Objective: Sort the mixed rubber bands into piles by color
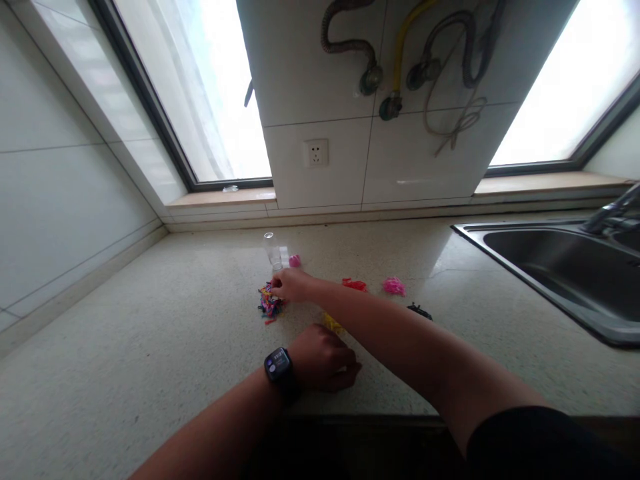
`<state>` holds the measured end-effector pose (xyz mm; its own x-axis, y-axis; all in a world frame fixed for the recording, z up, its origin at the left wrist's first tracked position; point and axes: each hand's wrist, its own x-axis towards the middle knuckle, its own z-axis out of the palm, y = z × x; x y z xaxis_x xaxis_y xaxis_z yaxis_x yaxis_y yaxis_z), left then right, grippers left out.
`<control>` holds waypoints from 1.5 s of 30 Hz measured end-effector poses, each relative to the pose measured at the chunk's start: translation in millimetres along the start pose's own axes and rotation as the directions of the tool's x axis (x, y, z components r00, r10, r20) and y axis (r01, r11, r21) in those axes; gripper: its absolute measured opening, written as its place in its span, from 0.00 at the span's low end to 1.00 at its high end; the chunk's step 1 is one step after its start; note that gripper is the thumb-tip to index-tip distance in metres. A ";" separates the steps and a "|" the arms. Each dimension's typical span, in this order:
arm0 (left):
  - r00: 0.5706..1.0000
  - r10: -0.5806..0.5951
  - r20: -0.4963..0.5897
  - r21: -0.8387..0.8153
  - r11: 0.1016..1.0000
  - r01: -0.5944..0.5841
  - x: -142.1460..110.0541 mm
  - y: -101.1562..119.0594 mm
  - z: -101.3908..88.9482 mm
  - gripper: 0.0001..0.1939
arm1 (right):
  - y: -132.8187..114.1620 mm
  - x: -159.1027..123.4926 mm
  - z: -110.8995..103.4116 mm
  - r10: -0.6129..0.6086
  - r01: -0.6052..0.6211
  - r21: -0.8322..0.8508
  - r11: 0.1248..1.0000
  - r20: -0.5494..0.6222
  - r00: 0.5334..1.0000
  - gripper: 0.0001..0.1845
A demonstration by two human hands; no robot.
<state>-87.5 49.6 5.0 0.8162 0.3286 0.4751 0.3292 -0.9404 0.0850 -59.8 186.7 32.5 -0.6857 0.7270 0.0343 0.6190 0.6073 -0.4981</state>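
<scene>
one ragged multicoloured heap (270, 305)

- The left arm (225, 417) had a black smartwatch (278, 364) with rounded case and dark strap (289, 388).
- Its dark screen showed pale digits.
- A black cloth sleeve (530, 443) covered the right arm (395, 337) partly.
- The left hand (325, 360) and right hand (295, 285) were bare.

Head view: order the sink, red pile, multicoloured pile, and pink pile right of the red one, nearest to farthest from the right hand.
1. Multicoloured pile: immediately left of the right hand.
2. Red pile: to the hand's right.
3. Pink pile: farther right.
4. Sink: far right.
</scene>
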 end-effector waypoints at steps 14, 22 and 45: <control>0.998 -0.026 0.057 -0.023 0.999 0.027 0.0 -0.9 -0.8 0.16 | 18.1 -28.0 -20.6 0.036 -0.084 0.647 0.758 0.086 0.996 0.08; 0.998 -0.034 0.052 -0.030 0.999 0.036 -0.7 -1.7 -0.2 0.16 | 27.4 -43.4 -36.4 0.071 -0.066 0.637 0.768 0.019 0.997 0.07; 0.996 -0.056 0.075 -0.043 0.997 0.060 1.9 2.2 -4.3 0.16 | 117.5 -196.6 -91.1 0.232 0.194 0.722 0.664 -0.446 0.864 0.10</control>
<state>-87.2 47.8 9.8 0.8297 0.3867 0.4026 0.3567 -0.9220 0.1505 182.7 144.3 46.1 -0.2782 0.9123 0.3006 0.0011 0.3133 -0.9497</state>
